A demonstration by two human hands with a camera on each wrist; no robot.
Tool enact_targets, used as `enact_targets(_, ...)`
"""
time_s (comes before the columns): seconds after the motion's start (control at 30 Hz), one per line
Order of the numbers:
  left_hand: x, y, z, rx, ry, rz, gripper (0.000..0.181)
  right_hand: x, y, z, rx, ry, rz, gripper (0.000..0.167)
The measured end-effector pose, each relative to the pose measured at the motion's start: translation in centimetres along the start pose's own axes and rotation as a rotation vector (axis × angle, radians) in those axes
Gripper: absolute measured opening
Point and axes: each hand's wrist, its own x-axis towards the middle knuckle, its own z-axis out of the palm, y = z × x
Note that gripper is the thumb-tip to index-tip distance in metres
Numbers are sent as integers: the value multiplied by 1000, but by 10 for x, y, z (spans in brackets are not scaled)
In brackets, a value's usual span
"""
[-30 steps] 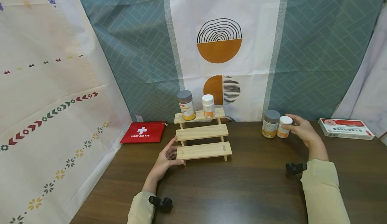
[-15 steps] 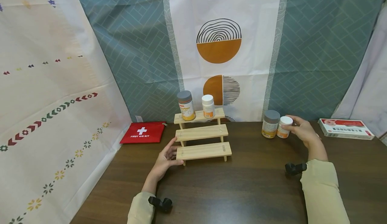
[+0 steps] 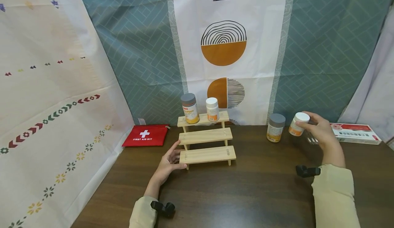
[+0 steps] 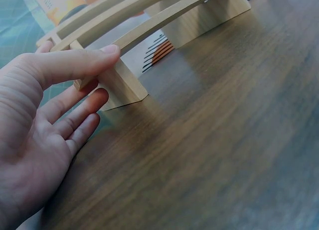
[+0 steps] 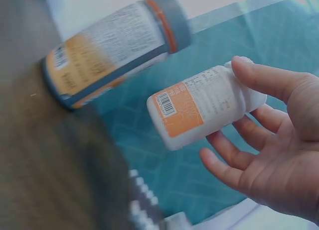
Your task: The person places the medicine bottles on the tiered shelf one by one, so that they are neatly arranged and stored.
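My right hand (image 3: 321, 130) pinches a small white pill bottle (image 5: 194, 108) with an orange label, thumb against its neck and cap. The bottle is tilted and held off the table, right of a grey-lidded supplement jar (image 3: 275, 128) standing upright. My left hand (image 3: 164, 164) grips the left end of a three-tier wooden display stand (image 3: 207, 155). In the left wrist view, the thumb lies over the lowest step (image 4: 159, 22) and the other fingers reach beneath and behind. Another grey-lidded jar (image 3: 190, 109) and another white pill bottle (image 3: 212, 109) stand on the top step.
A red first aid pouch (image 3: 147, 135) lies left of the stand. At the far right is a red and white medicine box (image 3: 357, 134), partly behind the right hand. A silvery ridged item (image 3: 312, 140), perhaps a blister pack, lies near it. Patterned cloth (image 3: 326, 50) hangs behind the table.
My right hand has lifted the white pill bottle from beside the grey-lidded jar, moving it slightly right and tilting it. The silvery item has come into view. My left hand stays on the stand.
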Motion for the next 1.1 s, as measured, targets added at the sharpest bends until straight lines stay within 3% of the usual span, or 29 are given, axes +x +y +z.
enact_targets(0.33,-1,0,-1,10,6,-11,89,-23,-36,-16,12,98,-101,47)
enact_targets(0.53,-2,-1,-1,12,6,-12,90,-37,-61,-14,0,86,-168,49)
enact_targets(0.8,-3,-2,-1,5,0,10,91,-46,-85,4,-23,25,-286,49)
enact_targets(1.1,1,-2,-1,12,4,-3,90,-42,-96,22,-68,-33,-261,58)
